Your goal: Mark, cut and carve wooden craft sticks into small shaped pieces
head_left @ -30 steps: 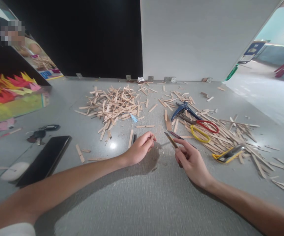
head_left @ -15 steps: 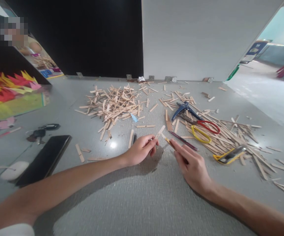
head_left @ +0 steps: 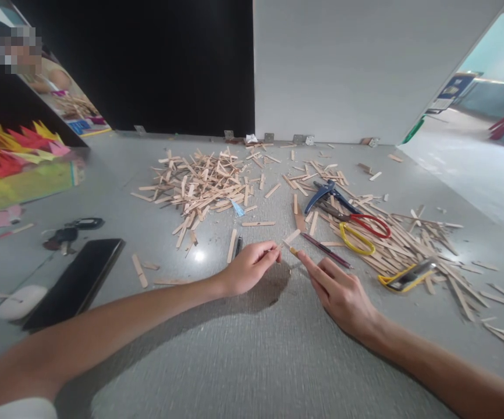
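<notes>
In the middle of the head view my left hand (head_left: pixel 254 267) is closed, thumb and fingers pinching a small wooden craft stick (head_left: pixel 293 236). The stick's far end shows beyond the fingertips, and whether that end is still joined to the held part I cannot tell. My right hand (head_left: pixel 339 288) is wrapped round a slim craft knife (head_left: pixel 294 251) with a yellowish front, its index finger stretched along the top. The thin blade meets the stick just right of my left fingertips. Most of the knife's handle is hidden in my palm.
A heap of craft sticks (head_left: pixel 208 183) lies beyond my left hand. To the right are blue-handled pliers (head_left: pixel 322 192), scissors (head_left: pixel 357 238), a yellow box cutter (head_left: pixel 409 274), a pencil (head_left: pixel 326 250) and more sticks. A phone (head_left: pixel 77 282) lies left. A person sits behind the black panel (head_left: pixel 169 64).
The stick's free end has swung lower and to the right. The knife tip has moved slightly left and my right index finger now lies straighter along it.
</notes>
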The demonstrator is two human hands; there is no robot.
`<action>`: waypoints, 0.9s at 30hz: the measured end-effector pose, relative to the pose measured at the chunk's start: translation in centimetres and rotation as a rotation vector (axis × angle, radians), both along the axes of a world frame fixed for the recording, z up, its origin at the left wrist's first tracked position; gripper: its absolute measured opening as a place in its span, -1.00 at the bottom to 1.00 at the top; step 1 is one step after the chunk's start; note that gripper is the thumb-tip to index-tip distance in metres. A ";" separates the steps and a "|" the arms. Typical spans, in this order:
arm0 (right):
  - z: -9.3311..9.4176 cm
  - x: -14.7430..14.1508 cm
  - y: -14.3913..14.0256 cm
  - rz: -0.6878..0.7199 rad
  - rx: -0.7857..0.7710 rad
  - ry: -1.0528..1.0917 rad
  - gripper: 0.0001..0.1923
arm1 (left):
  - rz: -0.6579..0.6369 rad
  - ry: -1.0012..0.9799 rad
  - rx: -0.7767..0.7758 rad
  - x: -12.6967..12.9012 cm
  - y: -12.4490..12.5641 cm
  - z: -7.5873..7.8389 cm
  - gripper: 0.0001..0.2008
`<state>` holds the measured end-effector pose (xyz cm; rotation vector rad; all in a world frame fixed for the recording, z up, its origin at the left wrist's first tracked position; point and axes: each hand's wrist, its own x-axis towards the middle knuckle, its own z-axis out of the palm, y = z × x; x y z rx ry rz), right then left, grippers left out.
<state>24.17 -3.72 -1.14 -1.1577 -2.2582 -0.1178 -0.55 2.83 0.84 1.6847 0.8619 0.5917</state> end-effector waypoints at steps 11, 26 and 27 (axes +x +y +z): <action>0.0 -0.1 0.1 -0.029 -0.030 0.024 -0.52 | -0.004 -0.001 -0.004 0.0 0.2 0.1 -0.60; -0.3 0.2 0.6 -0.140 -0.095 0.127 -0.47 | 0.012 -0.010 -0.007 0.1 0.2 0.2 -0.59; -0.2 0.2 0.8 -0.172 -0.101 0.140 -0.48 | 0.005 -0.009 -0.005 0.1 0.1 0.2 -0.58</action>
